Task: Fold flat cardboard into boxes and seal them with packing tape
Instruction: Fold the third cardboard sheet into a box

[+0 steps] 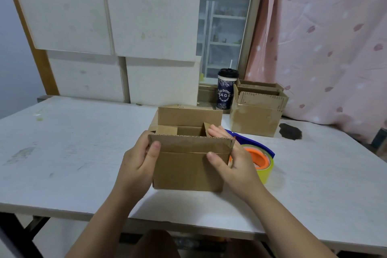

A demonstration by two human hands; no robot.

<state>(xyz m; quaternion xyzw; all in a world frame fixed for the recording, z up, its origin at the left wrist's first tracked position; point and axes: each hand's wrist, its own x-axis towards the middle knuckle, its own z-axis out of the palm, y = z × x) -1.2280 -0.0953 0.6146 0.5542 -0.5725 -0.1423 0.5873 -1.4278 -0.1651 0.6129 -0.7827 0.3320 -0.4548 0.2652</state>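
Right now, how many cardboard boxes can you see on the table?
3. The held box is at the near middle of the table; the front box stands back right beside the cup; the rear box sits right behind it, partly hidden. More could be hidden behind.

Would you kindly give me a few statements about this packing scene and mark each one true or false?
1. The left hand and the right hand both hold the box. True.
2. The tape roll lies left of the box. False: it lies to the right, partly behind the right hand.
3. The box is already taped shut. False: its flaps stand open at the top and no tape shows on it.
4. A dark cup stands behind the box. True.
5. Right of the cup stand other boxes. True.
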